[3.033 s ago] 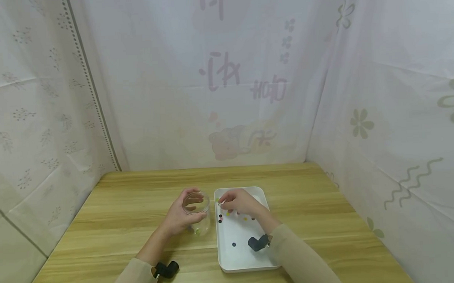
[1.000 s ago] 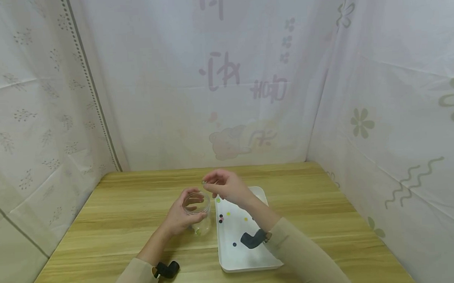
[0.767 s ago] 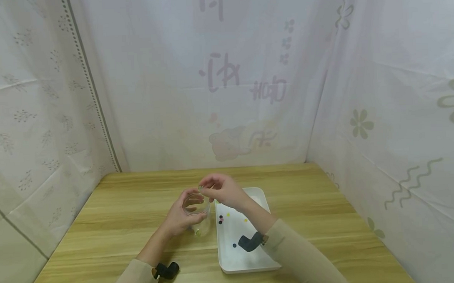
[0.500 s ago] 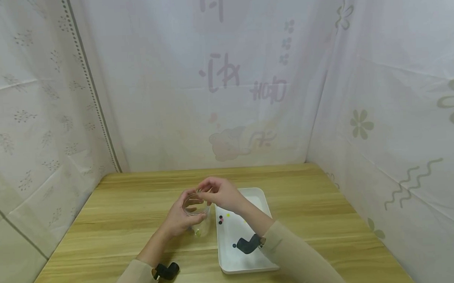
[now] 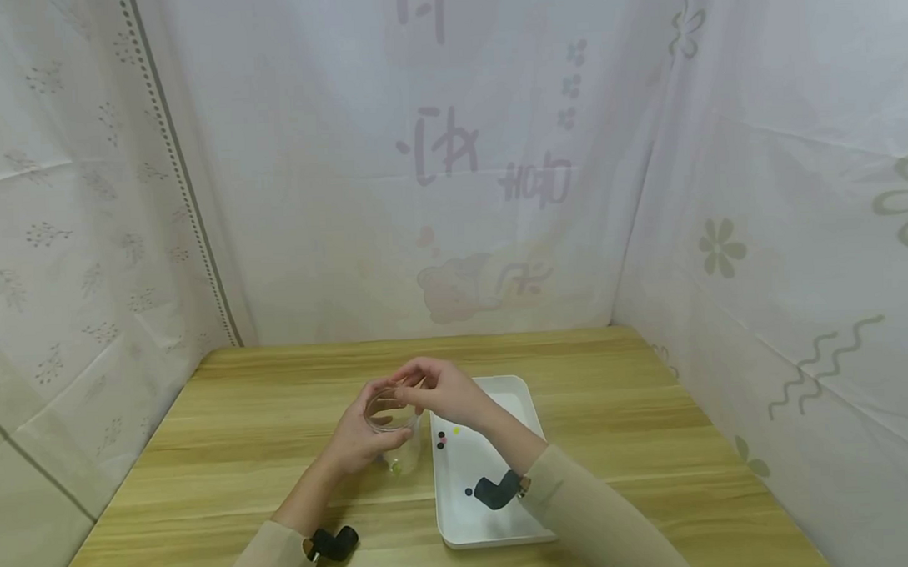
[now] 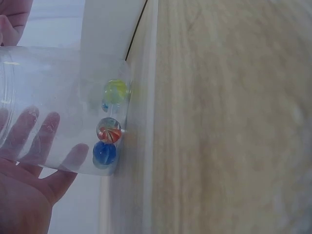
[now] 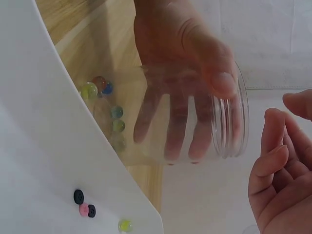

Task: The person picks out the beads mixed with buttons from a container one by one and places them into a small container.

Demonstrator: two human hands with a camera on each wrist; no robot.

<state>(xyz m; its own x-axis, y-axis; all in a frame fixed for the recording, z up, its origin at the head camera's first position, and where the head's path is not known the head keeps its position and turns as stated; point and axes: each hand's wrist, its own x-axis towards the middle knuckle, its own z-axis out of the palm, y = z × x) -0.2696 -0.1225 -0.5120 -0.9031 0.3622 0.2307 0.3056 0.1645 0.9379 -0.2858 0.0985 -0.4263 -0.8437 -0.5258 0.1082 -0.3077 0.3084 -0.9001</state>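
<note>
My left hand [image 5: 362, 433] grips a clear plastic jar [image 5: 403, 444] from the left, its thumb near the rim. The jar stands beside the tray with its mouth up. Several glass marbles lie at its bottom, among them a blue marble [image 6: 104, 153], an orange-striped marble [image 6: 108, 130] and a yellow-green marble [image 6: 115, 91]. Over the jar's mouth hovers my right hand [image 5: 446, 392]. In the right wrist view its thumb and bent forefinger are apart, with nothing seen between them.
Right of the jar is a white tray [image 5: 500, 524]. It bears black buttons [image 7: 78, 197], a pink button [image 7: 84, 209] and a yellow-green marble [image 7: 125, 225]. A patterned curtain [image 5: 331, 196] hangs behind the wooden table [image 5: 277, 390].
My right hand has gone from the tray up and left to the jar's mouth. The small marble seen earlier at its fingertips no longer shows there. My left hand and the jar stay put.
</note>
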